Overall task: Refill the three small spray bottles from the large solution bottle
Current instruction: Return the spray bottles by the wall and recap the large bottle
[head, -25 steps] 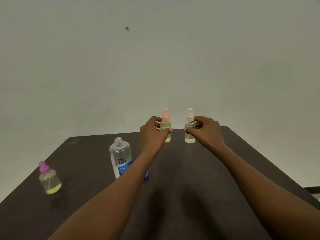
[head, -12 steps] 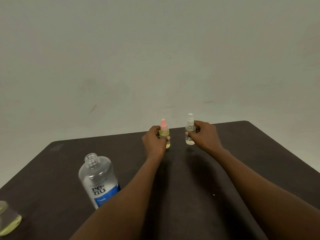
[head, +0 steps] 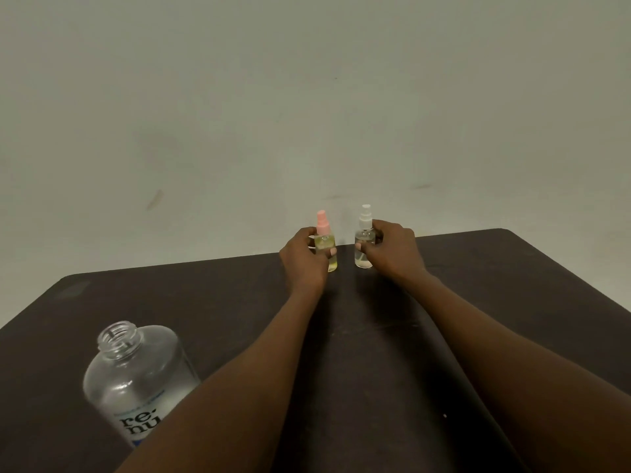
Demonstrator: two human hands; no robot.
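Note:
Two small spray bottles stand upright near the far edge of the dark table [head: 495, 302]. My left hand [head: 302, 259] grips the pink-capped bottle [head: 325, 245], which holds yellowish liquid. My right hand [head: 392, 249] grips the white-capped bottle [head: 364, 242], which holds clear liquid. The two bottles are a short gap apart. The large solution bottle [head: 136, 380], clear with a blue and white label and no cap on its neck, stands at the near left, partly hidden by my left forearm. The purple-capped bottle is out of view.
A plain pale wall [head: 307, 114] rises behind the table's far edge. The table's rounded far corners show at left and right.
The view has shifted forward and right; the large bottle now looms nearer at the lower left and the purple-capped bottle has left the frame. Both hands stay on their small bottles.

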